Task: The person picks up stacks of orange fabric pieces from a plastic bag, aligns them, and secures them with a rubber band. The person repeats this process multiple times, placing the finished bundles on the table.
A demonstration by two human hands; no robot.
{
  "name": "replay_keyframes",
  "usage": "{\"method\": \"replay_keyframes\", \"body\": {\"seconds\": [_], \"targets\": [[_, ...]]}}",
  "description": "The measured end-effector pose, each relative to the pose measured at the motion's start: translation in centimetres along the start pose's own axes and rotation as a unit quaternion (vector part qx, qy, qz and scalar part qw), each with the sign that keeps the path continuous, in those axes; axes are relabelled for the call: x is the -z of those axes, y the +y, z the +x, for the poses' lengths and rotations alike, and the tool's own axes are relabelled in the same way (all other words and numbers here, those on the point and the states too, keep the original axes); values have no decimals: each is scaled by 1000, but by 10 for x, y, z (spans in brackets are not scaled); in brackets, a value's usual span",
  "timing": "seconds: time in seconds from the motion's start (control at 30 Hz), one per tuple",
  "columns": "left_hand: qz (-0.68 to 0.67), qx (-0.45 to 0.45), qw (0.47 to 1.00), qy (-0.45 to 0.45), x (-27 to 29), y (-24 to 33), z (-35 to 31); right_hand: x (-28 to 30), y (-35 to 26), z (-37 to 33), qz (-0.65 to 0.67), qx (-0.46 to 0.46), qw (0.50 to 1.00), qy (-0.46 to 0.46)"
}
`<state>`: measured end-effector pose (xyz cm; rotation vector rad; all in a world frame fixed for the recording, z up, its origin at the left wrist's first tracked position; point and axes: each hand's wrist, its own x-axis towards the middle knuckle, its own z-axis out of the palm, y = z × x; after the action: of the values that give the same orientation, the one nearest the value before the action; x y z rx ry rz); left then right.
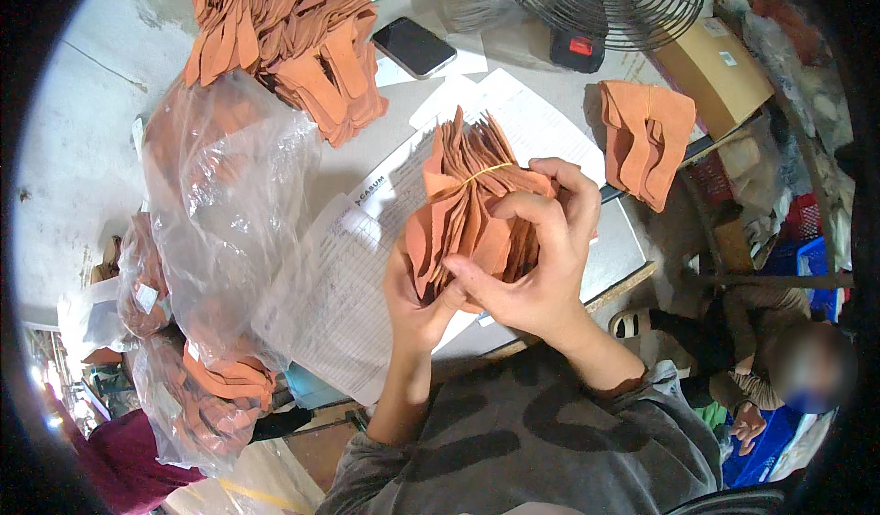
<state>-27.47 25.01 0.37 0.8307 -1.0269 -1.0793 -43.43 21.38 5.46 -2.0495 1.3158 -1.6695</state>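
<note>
Above the papers I hold a bundle of orange-brown, leather-like cut pieces (467, 213), with a thin yellow band around its middle. The loose ends fan out above and below the band. My left hand (417, 300) is closed around the bundle's lower left side, fingers mostly hidden behind it. My right hand (541, 258) grips the right side, its thumb pressed on the lower front pieces and its fingers curled over near the band. Another banded bundle (647, 139) lies at the table's right edge. A large heap of similar pieces (293, 48) is at the far left.
Clear plastic bags (234, 194) of pieces spread along the left. Printed sheets (344, 281) cover the table middle. A phone (414, 47), a black wire fan guard (605, 2) and a cardboard box (713, 75) are at the back. Another person's hand (749, 426) shows at lower right.
</note>
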Motion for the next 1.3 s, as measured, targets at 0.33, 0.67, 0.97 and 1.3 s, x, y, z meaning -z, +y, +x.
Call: {"method": "replay_keyframes", "body": {"seconds": [0.33,0.67,0.97,1.3], "targets": [[57,-10,998,-24,0,6,3,-2,4,0,-19,9,1000,11],[380,-180,896,-142,-5,19,8,-1,-8,4,-4,-14,1000,10],[-78,6,993,86,-23,26,13,10,-1,22,287,35,955,-60],[-159,-129,979,-11,16,109,41,-20,111,30,217,-139,965,-54]]}}
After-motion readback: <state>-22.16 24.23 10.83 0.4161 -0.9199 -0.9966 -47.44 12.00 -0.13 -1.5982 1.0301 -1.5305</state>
